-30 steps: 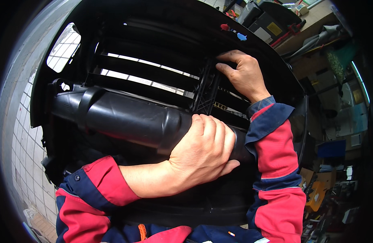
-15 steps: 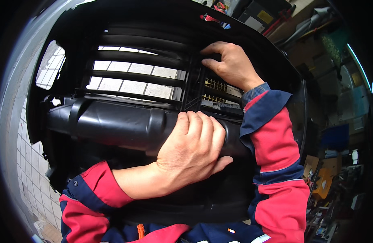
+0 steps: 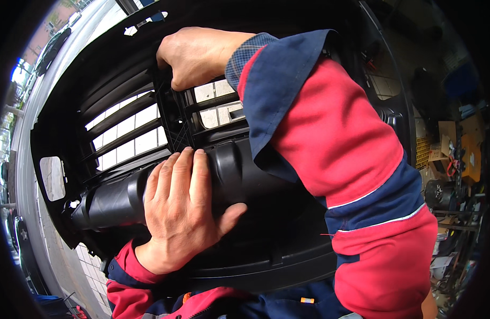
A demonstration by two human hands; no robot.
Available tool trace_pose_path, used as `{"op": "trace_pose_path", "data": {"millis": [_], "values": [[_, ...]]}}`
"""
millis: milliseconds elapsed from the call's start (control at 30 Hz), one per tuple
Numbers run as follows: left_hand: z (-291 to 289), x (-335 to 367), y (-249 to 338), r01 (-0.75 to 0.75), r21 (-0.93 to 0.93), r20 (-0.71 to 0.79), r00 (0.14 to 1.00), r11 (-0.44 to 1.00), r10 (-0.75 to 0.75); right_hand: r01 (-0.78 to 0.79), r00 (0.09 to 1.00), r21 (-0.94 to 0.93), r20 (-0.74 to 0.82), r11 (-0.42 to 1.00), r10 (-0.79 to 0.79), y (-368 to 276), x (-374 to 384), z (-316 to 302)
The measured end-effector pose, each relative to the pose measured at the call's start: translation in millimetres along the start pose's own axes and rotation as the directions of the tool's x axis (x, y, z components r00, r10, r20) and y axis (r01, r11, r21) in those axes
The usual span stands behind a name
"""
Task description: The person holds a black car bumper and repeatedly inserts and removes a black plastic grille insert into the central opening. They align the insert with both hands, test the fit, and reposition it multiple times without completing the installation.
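A large black plastic panel (image 3: 114, 66) with slatted grille openings fills the space in front of me. Across it runs a rounded, ridged black beam (image 3: 114, 201). My left hand (image 3: 184, 207) lies on this beam, palm down, fingers stretched and thumb out to the side. Farther up, my right hand (image 3: 200, 57) is bent over the upper end of the upright rib (image 3: 175, 122) between the two sets of slats. Its fingers curl in against the panel, and the fingertips are partly hidden, as is whatever lies under them.
Pale tiled ground shows through the slats. At the far left is a road with a parked dark car (image 3: 53, 50). On the right stand cardboard boxes (image 3: 447, 139), an orange-yellow case (image 3: 471, 159) and cluttered shelving. A yellow mesh crate (image 3: 422, 151) sits beside the panel.
My view has turned, so the panel appears tilted and shifted left. The right hand stays at the rib, now higher up with its fingers more curled. The left hand remains flat on the beam.
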State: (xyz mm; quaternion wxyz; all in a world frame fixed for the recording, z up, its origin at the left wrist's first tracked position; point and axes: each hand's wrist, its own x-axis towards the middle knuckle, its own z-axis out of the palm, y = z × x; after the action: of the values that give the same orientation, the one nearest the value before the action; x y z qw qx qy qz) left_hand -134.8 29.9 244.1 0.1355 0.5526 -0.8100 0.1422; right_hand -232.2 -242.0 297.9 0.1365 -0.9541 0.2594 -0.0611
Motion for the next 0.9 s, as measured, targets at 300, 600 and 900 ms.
{"op": "trace_pose_path", "data": {"millis": [300,600,900], "values": [[4,-7,-5,-0.006,0.015,0.011,1.000,1.000,0.006,-0.064,0.993,-0.057,-0.105,0.996,0.058,-7,0,14],[5,-4,-4,0.005,0.015,0.001,1.000,1.000,-0.005,-0.089,0.965,-0.051,-0.254,0.995,0.073,-1,6,16],[6,-5,-5,0.010,0.010,0.002,1.000,1.000,-0.010,-0.068,0.976,-0.037,-0.211,0.997,0.058,-8,2,22]]}}
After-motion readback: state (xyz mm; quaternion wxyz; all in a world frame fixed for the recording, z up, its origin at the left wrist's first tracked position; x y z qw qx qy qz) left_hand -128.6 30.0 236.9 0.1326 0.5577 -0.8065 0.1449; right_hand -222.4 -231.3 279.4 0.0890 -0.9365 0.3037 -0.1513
